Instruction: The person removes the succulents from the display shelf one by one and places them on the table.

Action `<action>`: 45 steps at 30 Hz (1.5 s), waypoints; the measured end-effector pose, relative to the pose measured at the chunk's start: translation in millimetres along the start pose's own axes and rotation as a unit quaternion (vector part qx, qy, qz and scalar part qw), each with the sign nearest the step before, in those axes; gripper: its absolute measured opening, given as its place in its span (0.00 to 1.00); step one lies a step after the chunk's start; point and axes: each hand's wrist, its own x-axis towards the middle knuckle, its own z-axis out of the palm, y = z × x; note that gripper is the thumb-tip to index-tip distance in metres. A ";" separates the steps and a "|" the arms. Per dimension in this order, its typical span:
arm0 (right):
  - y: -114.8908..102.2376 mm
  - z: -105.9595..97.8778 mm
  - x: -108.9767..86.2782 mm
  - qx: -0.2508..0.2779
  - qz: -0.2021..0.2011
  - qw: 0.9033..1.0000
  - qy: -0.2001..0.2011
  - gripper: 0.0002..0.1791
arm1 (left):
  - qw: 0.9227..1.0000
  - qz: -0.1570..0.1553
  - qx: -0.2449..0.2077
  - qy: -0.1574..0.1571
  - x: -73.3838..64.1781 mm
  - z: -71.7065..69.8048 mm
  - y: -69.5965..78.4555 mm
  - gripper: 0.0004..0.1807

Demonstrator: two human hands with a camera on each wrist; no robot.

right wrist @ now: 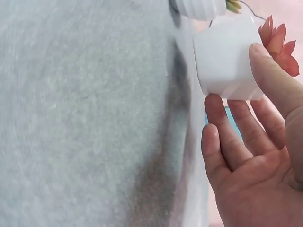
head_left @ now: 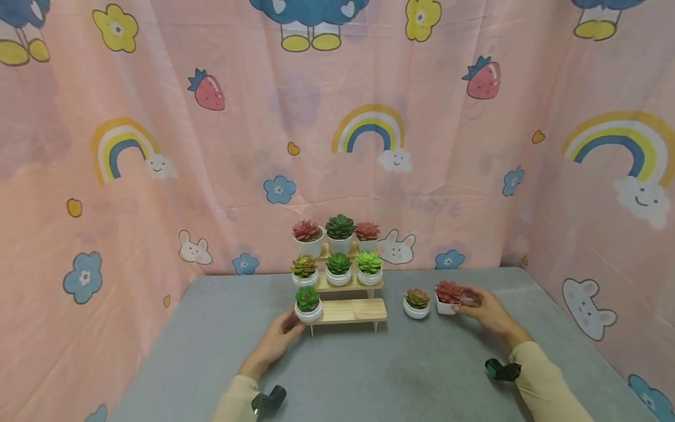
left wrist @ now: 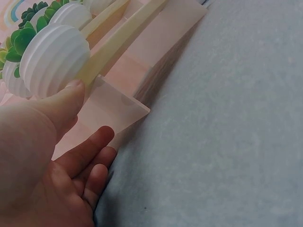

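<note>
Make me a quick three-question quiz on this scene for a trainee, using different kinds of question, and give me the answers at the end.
1. How many plants stand on the lowest wooden shelf?
2. True or false: the right hand holds a red plant by its white pot.
3. Which plant stands on the table between that shelf and the red plant?

Key:
1. One, the green plant at the shelf's left end.
2. True; the right wrist view shows the thumb and fingers on the pot.
3. The brownish plant in a round pot.
</note>
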 end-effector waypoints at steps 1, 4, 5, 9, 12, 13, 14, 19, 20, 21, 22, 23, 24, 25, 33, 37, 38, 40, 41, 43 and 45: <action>0.9 0.0 0.6 0.000 0.000 1.000 -0.004 0.40 | 1.000 -0.002 -0.001 0.000 0.0 0.2 0.8 0.32; 3.6 1.0 1.4 0.007 -0.001 1.000 -0.014 0.39 | 1.000 -0.003 -0.001 0.000 -0.1 0.8 2.4 0.32; 4.5 1.6 1.4 0.011 -0.001 1.000 -0.017 0.39 | 1.000 -0.003 -0.001 0.001 -0.1 1.0 2.6 0.32; 10.1 3.2 2.1 0.020 -0.002 0.999 -0.029 0.40 | 1.000 -0.006 -0.001 0.002 -0.2 1.3 1.0 0.32; 12.9 3.8 2.9 0.024 -0.003 0.999 -0.036 0.39 | 1.000 -0.006 0.000 0.003 -0.3 0.7 -0.5 0.32; 12.8 3.5 3.0 0.024 -0.004 0.999 -0.038 0.39 | 1.000 -0.006 0.000 0.002 -0.3 0.3 -0.6 0.33; 12.4 3.0 3.1 0.023 -0.005 0.999 -0.040 0.39 | 1.000 -0.005 0.001 0.003 -0.2 0.1 -1.0 0.33; 8.1 0.4 1.5 0.019 -0.012 0.999 -0.050 0.39 | 1.000 0.004 0.005 0.003 0.0 -0.2 -1.3 0.32; 8.0 0.2 1.2 0.020 -0.013 0.998 -0.051 0.39 | 1.000 0.005 0.006 0.004 -0.1 0.0 -1.4 0.32; 8.0 0.3 1.0 0.020 -0.015 0.998 -0.051 0.39 | 1.000 0.006 0.007 0.003 -0.2 0.1 -1.2 0.32; 8.3 0.5 0.9 0.019 -0.017 0.998 -0.051 0.39 | 1.000 0.008 0.009 0.003 -0.2 0.1 -1.1 0.32; 8.3 0.7 0.9 0.019 -0.019 0.998 -0.050 0.39 | 1.000 0.009 0.010 0.003 -0.4 0.1 -0.8 0.32; 8.5 0.9 0.8 0.018 -0.022 0.998 -0.051 0.39 | 1.000 0.008 0.011 0.004 -0.3 0.1 -0.7 0.32; 8.2 1.1 0.7 0.018 -0.021 0.998 -0.050 0.39 | 1.000 0.008 0.012 0.004 -0.2 0.1 -0.6 0.32; 3.5 2.1 -1.7 0.008 -0.008 0.999 -0.040 0.40 | 1.000 0.006 0.015 0.005 0.1 0.1 -0.6 0.32; -0.2 1.0 -4.1 -0.003 -0.002 0.999 -0.035 0.39 | 1.000 0.006 0.013 0.004 -0.1 0.0 -0.8 0.32; -1.3 0.5 -4.7 -0.004 0.000 0.999 -0.033 0.39 | 1.000 0.006 0.012 0.004 -0.1 0.0 -1.2 0.32; -3.2 -0.6 -5.7 -0.008 0.002 0.999 -0.032 0.38 | 1.000 0.006 0.010 0.004 0.2 0.0 -1.5 0.33; -4.3 -1.2 -6.3 -0.011 0.002 0.999 -0.030 0.37 | 1.000 0.004 0.008 0.004 0.3 0.0 -1.9 0.33; -6.9 -2.1 -7.8 -0.009 0.003 1.000 -0.027 0.37 | 1.000 0.003 0.007 0.003 0.5 -0.1 -2.5 0.33; -9.7 -3.2 -9.2 -0.005 0.007 1.000 -0.024 0.37 | 1.000 0.005 0.008 0.002 0.7 -0.2 -3.0 0.33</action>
